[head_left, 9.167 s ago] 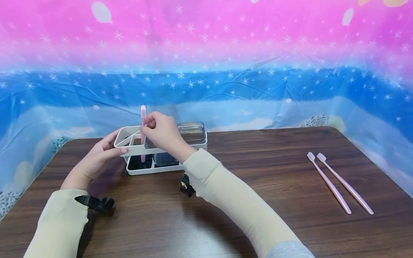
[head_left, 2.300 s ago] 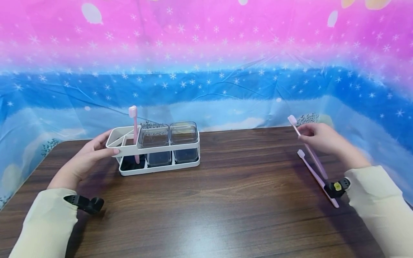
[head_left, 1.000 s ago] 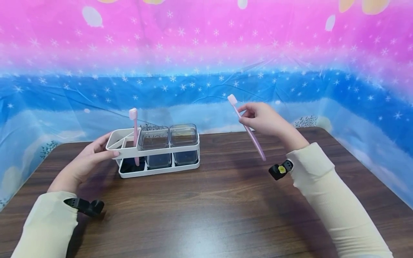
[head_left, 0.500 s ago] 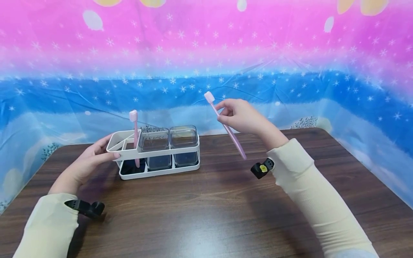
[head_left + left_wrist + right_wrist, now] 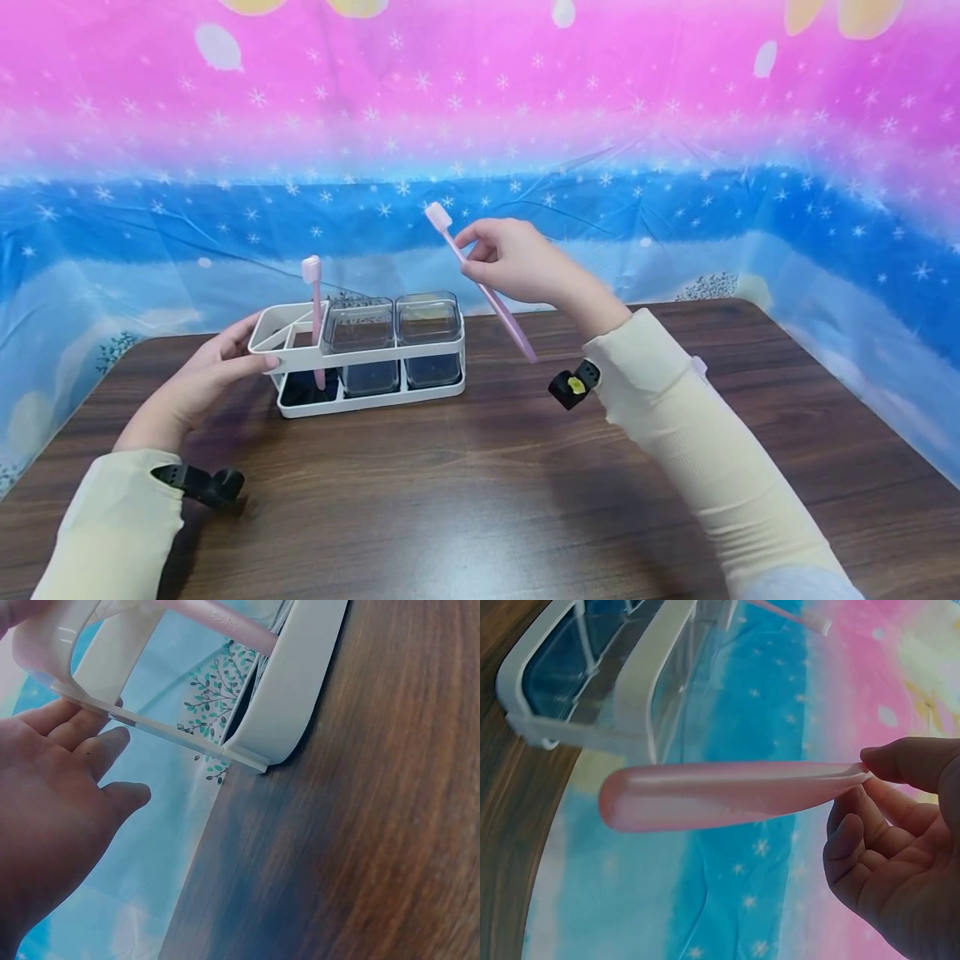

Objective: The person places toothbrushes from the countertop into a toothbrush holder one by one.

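With its thumb on the front rim and fingers behind, my left hand (image 5: 198, 379) grips the left end of a white toothbrush holder (image 5: 367, 355). One pink toothbrush (image 5: 317, 292) stands, head up, in a small compartment towards the holder's left side. Two clear square cups (image 5: 370, 377) fill its middle and right. In the air right of the holder, my right hand (image 5: 517, 262) pinches a second pink toothbrush (image 5: 498, 310) between thumb and fingers just below the head. That brush tilts, head up to the left; its handle end (image 5: 667, 796) points toward the camera in the right wrist view.
The holder stands on a dark wood table (image 5: 420, 483) near its back edge. A third toothbrush (image 5: 699, 365) shows only its head past my right sleeve, which hides the rest. A patterned pink and blue cloth (image 5: 480, 125) hangs behind the table.
My right hand earlier released the first toothbrush in the holder, then picked one of two from the table's right and carried it left towards the holder. My left hand keeps its grip.
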`<action>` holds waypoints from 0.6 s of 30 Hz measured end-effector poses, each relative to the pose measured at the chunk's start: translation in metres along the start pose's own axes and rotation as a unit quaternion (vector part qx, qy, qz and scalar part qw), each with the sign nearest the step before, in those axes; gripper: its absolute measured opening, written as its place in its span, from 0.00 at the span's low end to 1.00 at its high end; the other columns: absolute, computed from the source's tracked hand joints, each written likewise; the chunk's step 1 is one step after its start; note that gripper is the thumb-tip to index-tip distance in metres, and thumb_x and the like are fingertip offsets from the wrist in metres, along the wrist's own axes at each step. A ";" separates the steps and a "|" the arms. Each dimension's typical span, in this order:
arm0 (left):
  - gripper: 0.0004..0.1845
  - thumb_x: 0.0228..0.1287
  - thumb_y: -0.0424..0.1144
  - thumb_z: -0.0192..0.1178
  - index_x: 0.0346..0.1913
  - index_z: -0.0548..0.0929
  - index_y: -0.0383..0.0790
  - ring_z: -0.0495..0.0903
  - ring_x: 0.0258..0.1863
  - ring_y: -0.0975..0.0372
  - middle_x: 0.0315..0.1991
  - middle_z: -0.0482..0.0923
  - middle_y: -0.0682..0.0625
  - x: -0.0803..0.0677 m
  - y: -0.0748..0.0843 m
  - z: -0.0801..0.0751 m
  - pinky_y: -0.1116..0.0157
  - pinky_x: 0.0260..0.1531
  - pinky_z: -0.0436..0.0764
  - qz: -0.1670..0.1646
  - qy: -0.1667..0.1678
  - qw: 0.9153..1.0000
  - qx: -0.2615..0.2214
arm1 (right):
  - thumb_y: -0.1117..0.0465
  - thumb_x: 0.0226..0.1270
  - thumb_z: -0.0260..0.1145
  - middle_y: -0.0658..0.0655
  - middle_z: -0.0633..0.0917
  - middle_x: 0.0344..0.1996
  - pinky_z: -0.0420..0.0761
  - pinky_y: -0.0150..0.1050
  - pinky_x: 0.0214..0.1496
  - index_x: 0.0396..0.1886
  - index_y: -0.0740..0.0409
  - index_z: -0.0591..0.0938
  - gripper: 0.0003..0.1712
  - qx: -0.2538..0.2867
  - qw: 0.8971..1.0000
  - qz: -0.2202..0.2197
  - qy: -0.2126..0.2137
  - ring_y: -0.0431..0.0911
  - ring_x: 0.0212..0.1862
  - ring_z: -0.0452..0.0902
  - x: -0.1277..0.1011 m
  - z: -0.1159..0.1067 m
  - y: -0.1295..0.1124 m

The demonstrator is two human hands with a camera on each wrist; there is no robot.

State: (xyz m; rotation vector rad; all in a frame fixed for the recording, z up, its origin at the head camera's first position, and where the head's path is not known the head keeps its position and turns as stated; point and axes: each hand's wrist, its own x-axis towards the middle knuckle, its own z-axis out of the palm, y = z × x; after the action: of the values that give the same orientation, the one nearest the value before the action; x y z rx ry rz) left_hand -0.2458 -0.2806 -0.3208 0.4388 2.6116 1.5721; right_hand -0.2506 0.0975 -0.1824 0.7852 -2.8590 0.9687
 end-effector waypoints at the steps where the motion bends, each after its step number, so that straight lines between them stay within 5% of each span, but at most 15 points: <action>1: 0.40 0.69 0.42 0.54 0.77 0.45 0.42 0.69 0.50 0.76 0.52 0.66 0.66 0.000 0.000 0.000 0.54 0.57 0.66 0.001 0.000 1.000 0.001 | 0.61 0.69 0.60 0.55 0.84 0.39 0.79 0.41 0.45 0.58 0.57 0.77 0.18 0.002 1.000 -0.002 -0.001 0.46 0.40 0.80 0.002 0.002 -0.003; 18: 0.40 0.69 0.41 0.54 0.77 0.45 0.42 0.70 0.50 0.75 0.52 0.67 0.65 0.000 0.001 0.000 0.51 0.59 0.66 -0.001 -0.001 1.000 -0.009 | 0.62 0.70 0.60 0.52 0.84 0.36 0.79 0.35 0.40 0.57 0.57 0.76 0.18 0.027 0.998 -0.051 -0.031 0.44 0.38 0.80 0.027 0.032 -0.042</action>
State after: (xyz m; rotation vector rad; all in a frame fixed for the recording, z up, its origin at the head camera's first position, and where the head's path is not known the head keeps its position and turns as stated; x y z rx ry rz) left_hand -0.2455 -0.2801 -0.3198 0.4371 2.5926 1.5922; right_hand -0.2502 0.0381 -0.1794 0.9735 -2.8218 1.0313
